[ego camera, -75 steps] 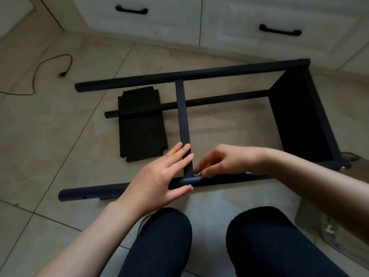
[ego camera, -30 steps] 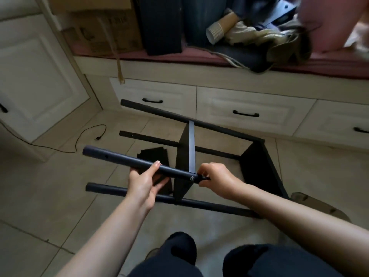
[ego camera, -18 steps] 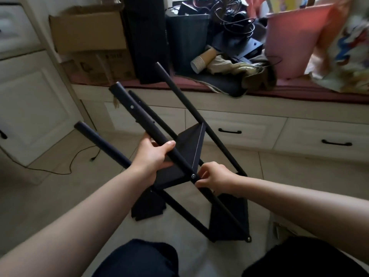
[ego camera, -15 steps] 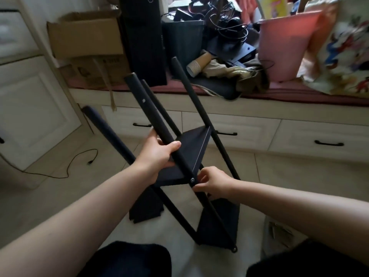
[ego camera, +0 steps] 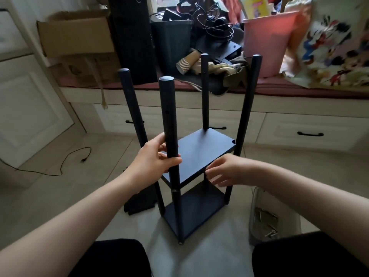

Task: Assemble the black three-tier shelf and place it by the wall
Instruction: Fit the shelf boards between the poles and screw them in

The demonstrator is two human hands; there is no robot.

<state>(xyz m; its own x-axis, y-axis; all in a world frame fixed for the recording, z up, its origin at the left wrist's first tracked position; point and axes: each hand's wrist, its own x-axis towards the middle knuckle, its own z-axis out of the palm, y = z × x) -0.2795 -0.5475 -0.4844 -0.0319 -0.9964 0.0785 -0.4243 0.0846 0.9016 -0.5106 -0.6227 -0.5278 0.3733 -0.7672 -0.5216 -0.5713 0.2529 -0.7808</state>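
Pale floor tiles (ego camera: pixel 60 196) carry the black shelf (ego camera: pixel 196 154) upright at frame centre, two tiers fitted. Your left hand (ego camera: pixel 154 162) curls its grip around the nearest post (ego camera: pixel 169 120); your right hand (ego camera: pixel 229 172) hovers with loose fingers beside the middle tier, holding nothing.

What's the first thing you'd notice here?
A half-built black shelf stands upright on the floor in the middle, four posts poking up with no top board. The left hand grips the nearest post. Behind, a pink bucket sits on the cluttered bench.
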